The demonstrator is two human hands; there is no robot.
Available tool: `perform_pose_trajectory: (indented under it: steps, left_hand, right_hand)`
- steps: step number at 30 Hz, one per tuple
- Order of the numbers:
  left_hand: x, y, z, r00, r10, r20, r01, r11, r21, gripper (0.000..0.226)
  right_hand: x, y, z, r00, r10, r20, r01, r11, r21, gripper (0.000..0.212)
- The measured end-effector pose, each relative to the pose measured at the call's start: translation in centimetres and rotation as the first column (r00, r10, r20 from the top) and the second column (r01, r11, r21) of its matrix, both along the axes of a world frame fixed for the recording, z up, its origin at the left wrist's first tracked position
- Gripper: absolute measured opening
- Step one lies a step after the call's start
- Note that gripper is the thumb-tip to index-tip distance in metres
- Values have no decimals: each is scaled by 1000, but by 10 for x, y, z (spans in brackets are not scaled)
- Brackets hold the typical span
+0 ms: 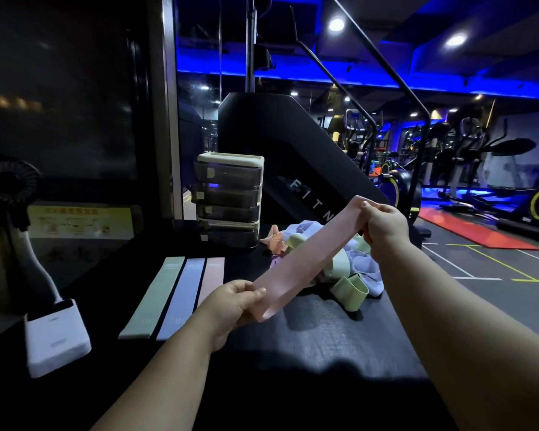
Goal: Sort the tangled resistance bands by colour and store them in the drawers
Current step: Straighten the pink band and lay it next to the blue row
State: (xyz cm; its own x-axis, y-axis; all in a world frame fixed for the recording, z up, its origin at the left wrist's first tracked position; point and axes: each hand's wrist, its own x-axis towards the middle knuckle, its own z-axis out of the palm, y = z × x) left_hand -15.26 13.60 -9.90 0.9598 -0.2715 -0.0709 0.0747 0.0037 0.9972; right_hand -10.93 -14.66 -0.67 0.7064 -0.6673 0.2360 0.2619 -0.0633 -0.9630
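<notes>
Both hands pinch the pink band (302, 259) by its ends. The left hand (231, 303) curls thumb and fingers round the near end, and the right hand (383, 225) clamps the far end, higher up. Held taut between them, the band is flat, probably for laying down smooth. Just left of the near grip, a green band (153, 297), a lilac band (181, 293) and a second pink one (210, 278) lie side by side on the table (324, 337), seemingly sorted. Below the far grip sits the tangled pile (349, 269). The drawers (227, 197) stand beyond.
</notes>
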Motion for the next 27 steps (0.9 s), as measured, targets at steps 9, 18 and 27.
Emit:
perform_pose_trajectory:
  steps: [9,18,27]
  left_hand:
    - [1,5,-18,977,171,127,-196,954,228,46]
    - [-4,14,-19,951,292,101,-305,939,160,12]
    - [7,19,-20,938,347,-14,-343,917,-205,10]
  right_hand:
    - [2,-3,-10,999,5,-54,-7,999,-44,7]
    - [0,0,-13,988,141,-63,-135,987,88,9]
    - [-6,17,-19,938,322,-131,-267,908,322,26]
